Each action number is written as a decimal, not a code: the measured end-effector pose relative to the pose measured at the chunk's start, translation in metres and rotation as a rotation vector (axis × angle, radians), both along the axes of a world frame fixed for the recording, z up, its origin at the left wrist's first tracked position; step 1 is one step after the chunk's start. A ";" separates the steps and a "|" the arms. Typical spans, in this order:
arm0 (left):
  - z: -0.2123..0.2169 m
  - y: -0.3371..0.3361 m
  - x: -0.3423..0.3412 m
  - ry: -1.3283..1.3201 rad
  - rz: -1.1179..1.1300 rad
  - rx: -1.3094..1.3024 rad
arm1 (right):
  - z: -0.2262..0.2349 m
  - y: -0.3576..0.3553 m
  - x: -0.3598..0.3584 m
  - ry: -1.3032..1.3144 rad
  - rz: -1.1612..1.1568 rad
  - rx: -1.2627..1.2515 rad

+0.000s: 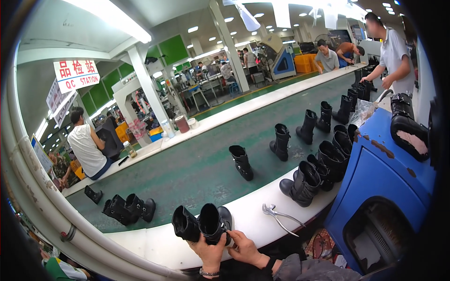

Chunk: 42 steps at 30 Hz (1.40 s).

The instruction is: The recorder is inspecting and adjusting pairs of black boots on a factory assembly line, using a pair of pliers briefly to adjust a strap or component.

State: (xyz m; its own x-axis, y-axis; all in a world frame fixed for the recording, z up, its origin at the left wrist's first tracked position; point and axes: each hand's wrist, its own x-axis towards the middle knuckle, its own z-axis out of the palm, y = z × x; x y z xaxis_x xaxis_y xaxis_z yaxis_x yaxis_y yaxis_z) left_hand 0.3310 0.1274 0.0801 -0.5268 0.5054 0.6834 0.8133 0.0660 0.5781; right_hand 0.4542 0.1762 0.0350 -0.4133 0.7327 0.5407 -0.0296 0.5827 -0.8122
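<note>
Two black ankle boots with open tops stand side by side on the white ledge at the near edge: a left boot point(184, 222) and a buckled right boot point(211, 219). My left hand point(208, 253) grips the lower shaft of the buckled boot, its thumb lying across the side. From the right, my right hand point(246, 249) pinches at the side of the same boot, close to its strap and buckle. What lies between those fingertips is too small to make out. Metal pincers point(276, 214) lie on the ledge to the right of my hands.
Several black boots stand on the green conveyor belt point(197, 173), and more crowd the white ledge point(262, 232) at right. A blue machine point(363, 187) rises at the right, a boot point(409, 124) on top. Pipes point(51, 187) run along the left. Co-workers stand across and at the belt's far end.
</note>
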 end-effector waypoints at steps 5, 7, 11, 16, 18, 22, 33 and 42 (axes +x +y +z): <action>0.037 0.009 -0.026 0.226 -0.100 0.032 | 0.004 0.000 0.000 -0.005 -0.008 0.063; 0.040 0.017 -0.043 0.118 -0.162 0.070 | -0.011 0.007 -0.003 -0.027 0.034 0.135; 0.059 0.044 -0.097 -0.194 -0.208 0.046 | -0.004 0.003 -0.001 -0.018 0.040 0.079; 0.058 0.093 -0.184 -0.326 -0.140 0.306 | 0.002 0.001 -0.001 -0.058 0.028 0.127; 0.037 0.109 -0.212 -0.259 -0.065 0.325 | 0.005 0.001 0.000 -0.057 0.031 0.146; 0.004 0.112 -0.234 -0.209 0.219 -0.092 | 0.007 0.002 0.000 -0.066 0.026 0.165; -0.026 0.018 -0.122 -0.372 -0.184 -0.402 | -0.006 0.005 -0.004 -0.053 0.026 0.173; -0.066 -0.033 -0.051 0.159 -0.137 -0.458 | -0.004 0.034 -0.005 -0.222 0.304 -0.380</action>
